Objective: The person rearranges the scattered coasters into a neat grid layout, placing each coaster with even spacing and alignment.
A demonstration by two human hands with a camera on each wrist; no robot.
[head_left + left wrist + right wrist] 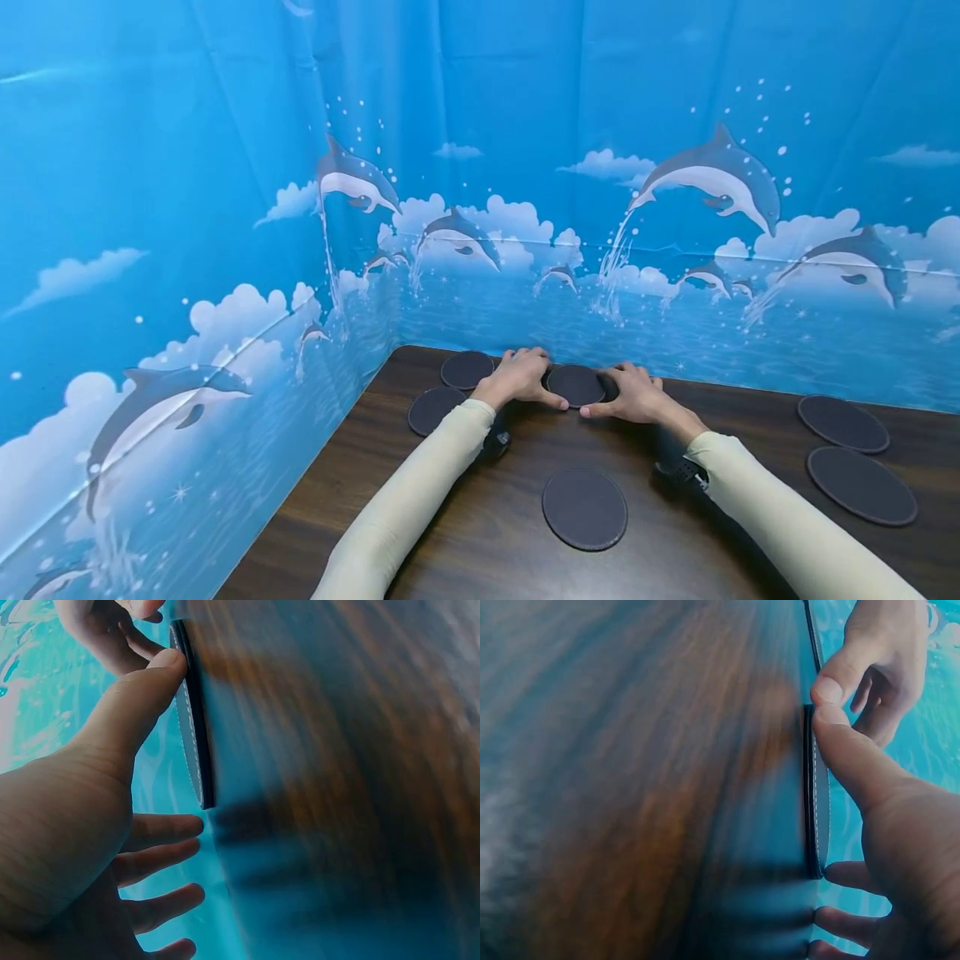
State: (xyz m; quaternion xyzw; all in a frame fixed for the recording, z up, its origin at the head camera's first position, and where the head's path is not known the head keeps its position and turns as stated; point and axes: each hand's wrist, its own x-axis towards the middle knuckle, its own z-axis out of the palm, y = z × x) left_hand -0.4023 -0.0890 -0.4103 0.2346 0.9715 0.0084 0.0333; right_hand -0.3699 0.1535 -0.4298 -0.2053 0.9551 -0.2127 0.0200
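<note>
Discs (585, 510), six in all, lay on a dark, wood-grained desk (480, 533); each was thin, round and charcoal-dark. Pale stitching ran around the rim of the far middle disc (576, 386), which sat at the desk's far edge, between the hands. Both arms, in smooth, pale sleeves (408, 492), reached forward to it. The left hand (519, 379) was spread wide, thumb at the disc's near rim, fingers extended; the right hand (636, 396) mirrored it, also wide, its thumb at the same rim. Two discs lay by the desk's far-left corner, two toward its right side, and one nearer the person than the far middle disc. Creased blue cloth (510, 100), printed with dolphins and clouds, hung along the far and left edges.
</note>
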